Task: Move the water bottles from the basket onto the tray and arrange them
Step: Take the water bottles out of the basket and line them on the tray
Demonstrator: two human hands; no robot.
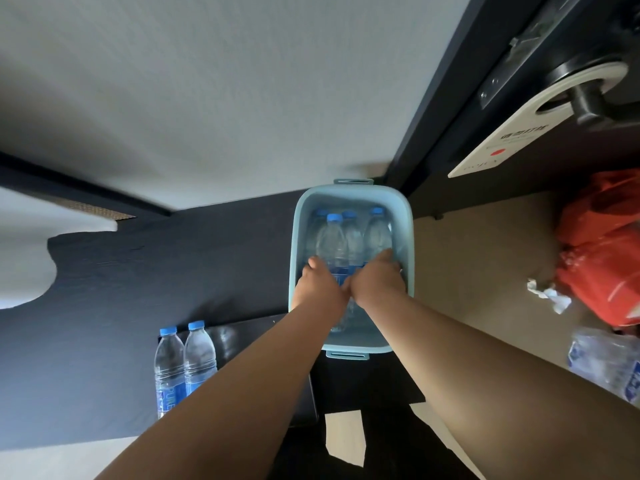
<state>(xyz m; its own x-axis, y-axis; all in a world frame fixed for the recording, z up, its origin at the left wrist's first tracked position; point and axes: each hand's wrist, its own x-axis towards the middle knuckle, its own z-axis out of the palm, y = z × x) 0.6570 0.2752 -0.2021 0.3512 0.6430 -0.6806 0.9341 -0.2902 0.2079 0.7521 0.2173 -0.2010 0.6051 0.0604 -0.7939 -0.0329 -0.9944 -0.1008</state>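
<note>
A light blue plastic basket stands on the dark surface and holds several clear water bottles with blue caps. Both my hands reach down into it. My left hand grips the left-hand bottle around its body. My right hand grips the bottle on the right. On the dark glossy tray at the lower left stand two more bottles side by side, upright. My forearms hide much of the tray.
A dark door with a black handle and a white hanger sign rises at the right. An orange plastic bag, crumpled paper and a pack of bottles lie on the tan floor. A grey wall is behind.
</note>
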